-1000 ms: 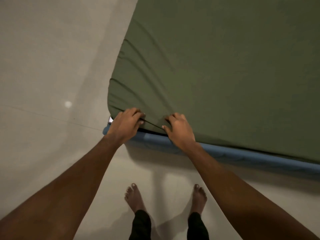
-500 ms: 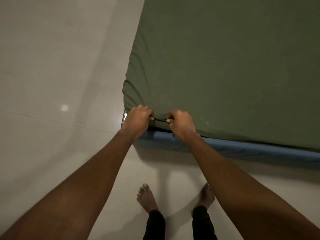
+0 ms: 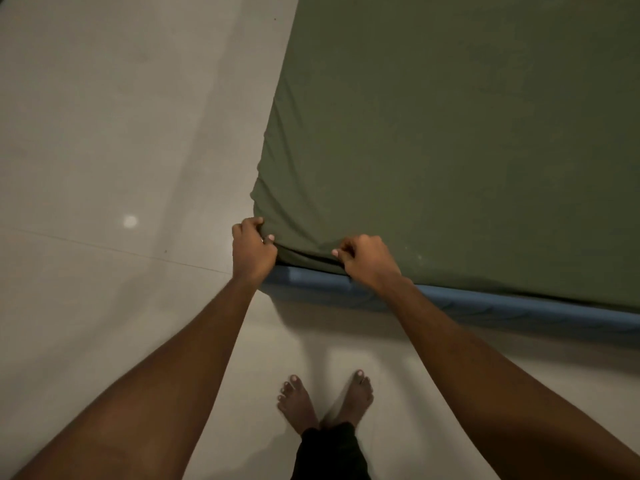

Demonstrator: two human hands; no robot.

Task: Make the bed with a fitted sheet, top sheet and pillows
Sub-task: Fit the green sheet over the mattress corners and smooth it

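- L grip (image 3: 252,251): fingers curled tight, pinching the hem of the green fitted sheet (image 3: 450,150) right at the bed's near-left corner. Thumb tip lies on top of the cloth.
- R grip (image 3: 367,259): knuckles up, fingers curled under, pinching the same hem a bit further along the near edge. Thumbnail points twd the L grip.
- Btwn the two grips the hem runs as a short dark fold, slightly bunched.
- Sheet covers all of the bed top in view. Mostly flat, w/ small creases down the left edge near the corner and a few pale specks just right of the R grip.
- Hem sits at the top of the near side, not drawn down over it.
- Blue edge (image 3: 519,304) shows bare below the hem, from under the L wrist to the right frame border. Mattress or base, can't tell.
- Both forearms bare, reaching in from the bottom corners.
- Floor (image 3: 104,133): pale glossy tile, one joint line crossing left of the corner, round light glare (image 3: 130,221) beside it.
- Bare feet (image 3: 298,400) stand close together near the bed's side, toes twd the bed, black trouser legs (image 3: 329,452) above them.
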